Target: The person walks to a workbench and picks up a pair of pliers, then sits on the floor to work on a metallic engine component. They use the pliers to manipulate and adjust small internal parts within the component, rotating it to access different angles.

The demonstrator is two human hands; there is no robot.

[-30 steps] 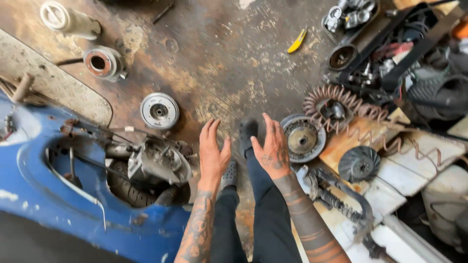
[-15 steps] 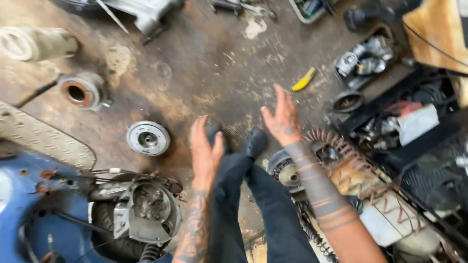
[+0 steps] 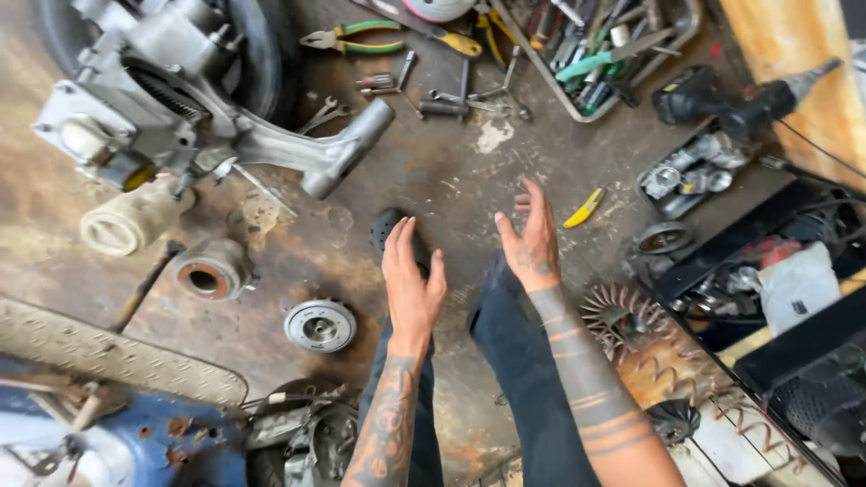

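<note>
hovering left hand (image 3: 410, 284), right hand (image 3: 530, 242), empty

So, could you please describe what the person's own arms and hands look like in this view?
Both forearms are bare, with no sleeves or gloves. The left forearm carries a dense dark figurative tattoo; the left hand wears nothing. The right forearm has several dark tattooed bands, and the right hand has a small tattoo on its back.

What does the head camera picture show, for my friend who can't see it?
Two empty, tattooed hands, left hand and right hand, reach out open over a rusty workshop floor. Around them lie a round metal pulley, green-handled pliers and a grey engine.
</note>
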